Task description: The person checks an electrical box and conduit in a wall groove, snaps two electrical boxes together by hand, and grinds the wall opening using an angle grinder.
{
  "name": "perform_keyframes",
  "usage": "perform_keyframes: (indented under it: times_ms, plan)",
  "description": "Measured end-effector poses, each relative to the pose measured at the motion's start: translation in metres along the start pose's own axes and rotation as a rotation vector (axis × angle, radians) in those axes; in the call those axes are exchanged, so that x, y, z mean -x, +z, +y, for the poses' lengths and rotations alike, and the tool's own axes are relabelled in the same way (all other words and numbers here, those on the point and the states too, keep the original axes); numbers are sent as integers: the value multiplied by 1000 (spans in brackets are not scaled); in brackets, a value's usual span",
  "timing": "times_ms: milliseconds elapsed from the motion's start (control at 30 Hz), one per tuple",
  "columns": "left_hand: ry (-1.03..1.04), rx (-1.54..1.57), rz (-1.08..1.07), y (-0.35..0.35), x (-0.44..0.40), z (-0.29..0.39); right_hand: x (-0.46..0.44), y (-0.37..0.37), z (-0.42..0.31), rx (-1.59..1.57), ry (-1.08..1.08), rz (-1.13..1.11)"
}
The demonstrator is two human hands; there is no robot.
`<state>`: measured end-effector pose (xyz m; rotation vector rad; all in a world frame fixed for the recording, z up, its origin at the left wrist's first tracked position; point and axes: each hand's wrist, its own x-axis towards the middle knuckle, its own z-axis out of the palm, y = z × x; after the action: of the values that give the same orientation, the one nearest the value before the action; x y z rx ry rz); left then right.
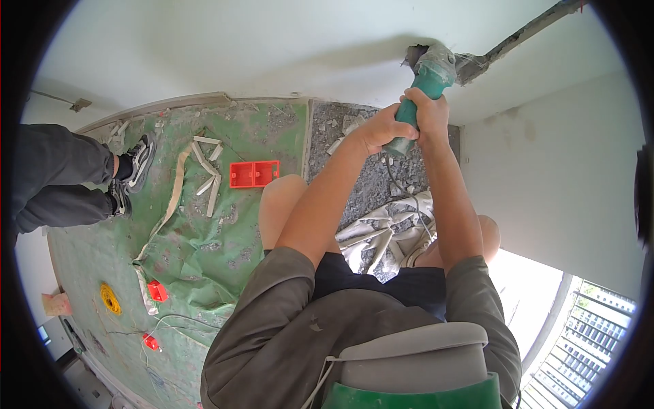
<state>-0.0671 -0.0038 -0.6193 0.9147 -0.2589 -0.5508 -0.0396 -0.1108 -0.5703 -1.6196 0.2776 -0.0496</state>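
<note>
My left hand (385, 129) and my right hand (430, 117) are both wrapped round the green body of a corded power tool, which looks like an angle grinder (429, 83). Its dusty head, seemingly covered in clear film, is up against the white wall (272, 58), beside a rough, broken hole (414, 54). Whatever is fitted at its working end cannot be seen. From the hole a chiselled groove (521, 35) runs off to the upper right. The tool's dark cord (402, 187) hangs between my forearms.
Rubble (361, 194) and a crumpled white sack (388, 228) lie below my arms. On the green floor sheet (204, 252) are a red double socket box (254, 174), white strips (208, 167) and a yellow coil (110, 298). Another person's legs (65, 174) stand at left. A barred window (586, 334) is at lower right.
</note>
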Motion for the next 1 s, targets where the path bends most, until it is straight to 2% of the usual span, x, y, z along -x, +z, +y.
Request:
perform_keyframes:
  times_ms: [333, 433, 733, 1000]
  plan:
    - [39, 73, 30, 14, -3, -14, -4, -15, -1, 80, -15, -128]
    - [47, 90, 60, 18, -6, -16, -1, -15, -7, -6, 5, -98]
    - [89, 93, 112, 30, -10, -22, -6, -24, -9, 3, 34, -167]
    - [46, 121, 101, 31, -7, -17, -7, -25, -6, 32, 24, -174]
